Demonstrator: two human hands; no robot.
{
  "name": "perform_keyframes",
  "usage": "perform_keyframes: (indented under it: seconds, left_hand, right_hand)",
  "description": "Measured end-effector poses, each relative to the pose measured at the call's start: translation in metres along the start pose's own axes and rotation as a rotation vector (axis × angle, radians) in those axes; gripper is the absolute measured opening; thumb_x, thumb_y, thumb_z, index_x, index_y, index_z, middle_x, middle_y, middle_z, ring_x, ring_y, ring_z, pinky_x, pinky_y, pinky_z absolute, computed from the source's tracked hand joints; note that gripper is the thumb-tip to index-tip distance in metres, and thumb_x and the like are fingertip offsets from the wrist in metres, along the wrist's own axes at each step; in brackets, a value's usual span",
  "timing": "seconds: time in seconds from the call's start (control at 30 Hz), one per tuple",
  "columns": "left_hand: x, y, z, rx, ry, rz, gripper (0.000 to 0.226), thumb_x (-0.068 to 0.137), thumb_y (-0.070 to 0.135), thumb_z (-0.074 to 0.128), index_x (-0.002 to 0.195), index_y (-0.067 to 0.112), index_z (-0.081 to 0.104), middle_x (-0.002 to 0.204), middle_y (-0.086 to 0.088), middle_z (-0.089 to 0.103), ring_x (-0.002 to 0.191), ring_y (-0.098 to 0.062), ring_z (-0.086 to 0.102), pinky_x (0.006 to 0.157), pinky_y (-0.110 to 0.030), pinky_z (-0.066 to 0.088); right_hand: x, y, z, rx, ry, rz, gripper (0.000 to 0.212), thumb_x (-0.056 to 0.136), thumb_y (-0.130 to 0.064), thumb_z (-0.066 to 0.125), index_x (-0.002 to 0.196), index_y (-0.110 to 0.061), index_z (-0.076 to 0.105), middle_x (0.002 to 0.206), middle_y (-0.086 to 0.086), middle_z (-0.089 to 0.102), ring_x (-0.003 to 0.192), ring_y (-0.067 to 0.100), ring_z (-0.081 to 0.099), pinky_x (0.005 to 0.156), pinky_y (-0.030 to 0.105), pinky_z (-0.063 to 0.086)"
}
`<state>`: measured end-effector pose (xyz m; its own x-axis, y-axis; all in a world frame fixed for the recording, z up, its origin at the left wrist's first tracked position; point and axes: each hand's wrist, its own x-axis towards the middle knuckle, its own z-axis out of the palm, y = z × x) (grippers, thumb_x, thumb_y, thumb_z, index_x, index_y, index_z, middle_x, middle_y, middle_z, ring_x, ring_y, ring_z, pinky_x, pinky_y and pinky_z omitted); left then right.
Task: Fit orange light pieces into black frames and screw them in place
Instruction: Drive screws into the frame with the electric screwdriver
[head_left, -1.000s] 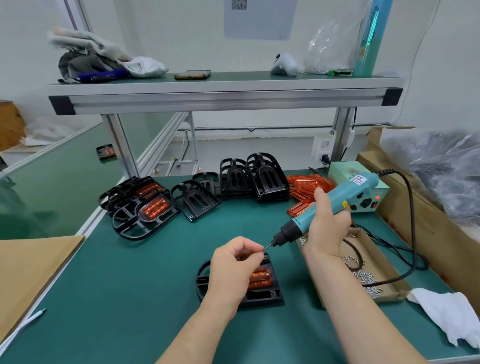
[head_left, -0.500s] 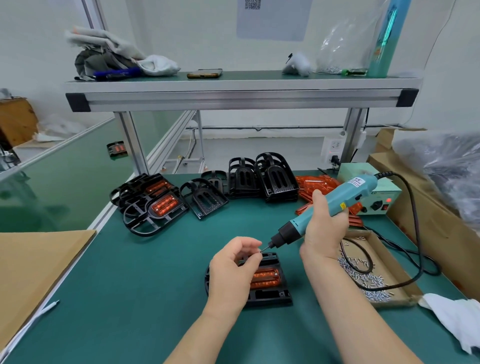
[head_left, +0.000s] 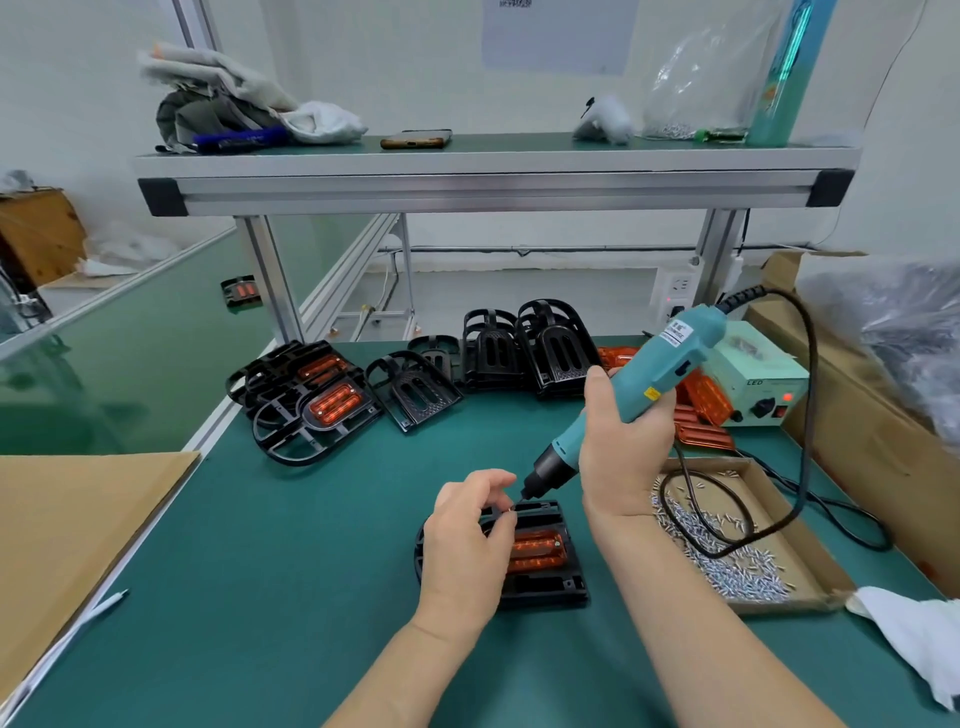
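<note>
A black frame (head_left: 550, 587) with an orange light piece (head_left: 537, 551) fitted in it lies on the green table in front of me. My left hand (head_left: 467, 540) hovers over the frame's left half and pinches a small screw at the tip of the teal electric screwdriver (head_left: 639, 389). My right hand (head_left: 623, 447) grips that screwdriver, which tilts down to the left with its bit just above the frame's far edge. Loose screws (head_left: 727, 551) fill a shallow cardboard tray (head_left: 810, 577) at the right.
Finished frames with orange pieces (head_left: 317, 405) lie at the back left, empty black frames (head_left: 519, 348) stand at the back middle, and loose orange pieces (head_left: 701, 410) sit beside a power unit (head_left: 753, 379). The screwdriver cable loops over the tray. Cardboard (head_left: 67, 540) lies left, a white cloth (head_left: 914, 634) right.
The screwdriver tip and my left fingers have come down closer to the frame's far edge. My head has leaned in, so everything looks nearer.
</note>
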<state>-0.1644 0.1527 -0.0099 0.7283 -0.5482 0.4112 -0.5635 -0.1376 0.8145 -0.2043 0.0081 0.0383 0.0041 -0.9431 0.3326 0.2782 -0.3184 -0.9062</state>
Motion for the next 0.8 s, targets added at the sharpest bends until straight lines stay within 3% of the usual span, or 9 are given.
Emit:
perform_keyframes:
  seconds: [0.1, 0.27, 0.5, 0.6, 0.63, 0.7, 0.8]
  left_hand:
    - [0.001, -0.005, 0.001, 0.024, -0.016, 0.0, 0.054, 0.079, -0.004, 0.071, 0.1, 0.044, 0.058, 0.084, 0.014, 0.061, 0.092, -0.006, 0.059, 0.085, -0.006, 0.037]
    - [0.002, -0.01, -0.004, 0.008, -0.058, -0.032, 0.052, 0.079, 0.0, 0.071, 0.104, 0.043, 0.058, 0.087, 0.019, 0.063, 0.098, -0.005, 0.059, 0.086, -0.007, 0.037]
    - [0.002, -0.018, -0.019, 0.001, -0.099, -0.084, 0.052, 0.085, 0.006, 0.067, 0.111, 0.049, 0.053, 0.101, 0.023, 0.067, 0.109, 0.001, 0.057, 0.092, -0.013, 0.04]
    - [0.006, -0.029, -0.032, 0.139, -0.12, -0.014, 0.043, 0.082, 0.036, 0.071, 0.12, 0.046, 0.053, 0.116, 0.03, 0.056, 0.118, 0.005, 0.044, 0.105, -0.025, 0.036]
    - [0.008, -0.034, -0.037, 0.226, -0.185, -0.009, 0.056, 0.076, 0.055, 0.068, 0.128, 0.04, 0.053, 0.125, 0.03, 0.049, 0.126, 0.002, 0.038, 0.111, -0.032, 0.032]
    - [0.01, -0.045, -0.044, 0.39, -0.384, -0.029, 0.103, 0.059, 0.083, 0.055, 0.147, 0.032, 0.039, 0.147, 0.02, 0.033, 0.144, -0.007, 0.018, 0.12, -0.039, 0.017]
    - [0.009, -0.057, -0.046, 0.503, -0.571, -0.046, 0.136, 0.045, 0.095, 0.052, 0.157, 0.03, 0.013, 0.163, 0.009, 0.011, 0.15, -0.01, 0.001, 0.124, -0.041, 0.005]
  right_hand:
    - [-0.002, -0.002, 0.003, -0.039, -0.03, -0.061, 0.024, 0.078, -0.04, 0.072, 0.091, -0.029, 0.056, 0.072, -0.016, 0.063, 0.066, 0.001, 0.061, 0.071, 0.025, 0.051]
    - [-0.002, 0.0, 0.006, -0.045, -0.053, -0.112, 0.023, 0.081, -0.033, 0.073, 0.093, -0.022, 0.057, 0.07, -0.018, 0.063, 0.064, -0.001, 0.06, 0.065, 0.011, 0.046]
    - [-0.004, -0.003, 0.008, -0.095, -0.108, -0.139, 0.021, 0.081, -0.036, 0.072, 0.091, -0.028, 0.055, 0.073, -0.021, 0.063, 0.067, 0.002, 0.06, 0.068, 0.019, 0.05]
    - [-0.008, -0.004, 0.01, -0.125, -0.165, -0.178, 0.025, 0.081, -0.039, 0.072, 0.091, -0.023, 0.055, 0.07, -0.015, 0.061, 0.066, 0.008, 0.06, 0.067, 0.026, 0.051]
    - [-0.011, -0.003, 0.01, -0.136, -0.192, -0.203, 0.027, 0.082, -0.039, 0.071, 0.092, -0.019, 0.056, 0.07, -0.011, 0.06, 0.064, 0.009, 0.06, 0.065, 0.025, 0.051]
    - [-0.016, -0.002, 0.011, -0.163, -0.235, -0.256, 0.032, 0.082, -0.04, 0.07, 0.092, -0.014, 0.056, 0.071, -0.009, 0.061, 0.062, 0.006, 0.059, 0.062, 0.017, 0.047]
    - [-0.023, -0.001, 0.013, -0.196, -0.26, -0.296, 0.039, 0.08, -0.046, 0.067, 0.092, -0.011, 0.056, 0.066, -0.008, 0.059, 0.063, 0.007, 0.06, 0.061, 0.016, 0.046]
